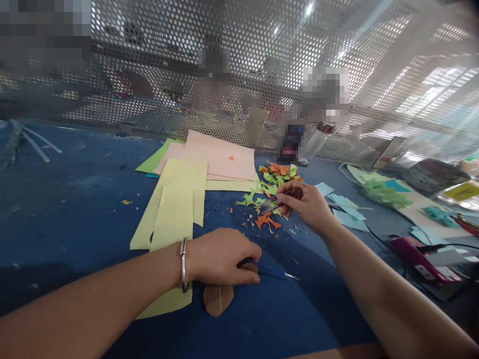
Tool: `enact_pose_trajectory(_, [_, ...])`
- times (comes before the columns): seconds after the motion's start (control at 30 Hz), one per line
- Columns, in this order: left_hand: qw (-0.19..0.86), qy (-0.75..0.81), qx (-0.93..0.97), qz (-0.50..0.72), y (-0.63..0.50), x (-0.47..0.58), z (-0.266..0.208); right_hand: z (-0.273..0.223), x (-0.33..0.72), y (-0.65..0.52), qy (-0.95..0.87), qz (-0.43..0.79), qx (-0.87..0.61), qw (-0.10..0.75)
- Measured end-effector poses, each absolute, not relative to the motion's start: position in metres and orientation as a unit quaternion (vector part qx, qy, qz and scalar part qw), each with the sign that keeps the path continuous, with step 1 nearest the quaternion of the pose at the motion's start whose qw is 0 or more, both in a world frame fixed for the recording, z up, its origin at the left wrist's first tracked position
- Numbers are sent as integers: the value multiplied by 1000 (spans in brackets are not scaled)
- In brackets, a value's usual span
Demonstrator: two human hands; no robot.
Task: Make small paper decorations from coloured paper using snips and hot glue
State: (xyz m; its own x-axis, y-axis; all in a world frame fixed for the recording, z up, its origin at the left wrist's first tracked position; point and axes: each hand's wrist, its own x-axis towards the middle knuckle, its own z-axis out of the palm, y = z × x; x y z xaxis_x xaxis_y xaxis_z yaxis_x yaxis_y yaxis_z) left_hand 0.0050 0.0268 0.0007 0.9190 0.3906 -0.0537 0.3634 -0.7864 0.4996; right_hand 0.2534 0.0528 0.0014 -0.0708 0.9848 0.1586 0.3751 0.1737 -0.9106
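Observation:
My left hand [222, 257], with a silver bangle at its wrist, is low over the table. Its thumb and forefinger close on a small brown piece that looks like paper [250, 268]. Below the palm lies a brown petal-shaped piece [217, 300] with a crease down its middle. A blue pen-like tool [275, 272] with a metal tip lies beside the fingertips. Farther right, my right hand [299, 202] is closed around the dark handles of scissors [268, 205], their blades pointing left over green and orange paper scraps [267, 219].
Pale yellow strips [175, 209] and pink sheets [220, 154] lie at centre left. Light blue slips [348, 212] are on the right, near a magenta power strip [424, 259] with cables. A perforated metal screen [239, 65] bounds the blue table at the back.

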Motion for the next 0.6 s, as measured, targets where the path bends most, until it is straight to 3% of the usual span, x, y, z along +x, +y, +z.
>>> enact_pose_trajectory(0.13, [269,205,941,18,24,5,3,4,261,53,-659,413,-521,352])
enact_pose_trajectory(0.3, [269,208,940,8,23,5,5,9,270,57,-643,321,-551,423])
enact_pose_trajectory(0.43, [271,200,942,13,24,5,2,9,276,61,-674,360,-537,357])
enact_pose_trajectory(0.6, [263,206,942,11,24,5,5,5,278,71,-630,256,-575,455])
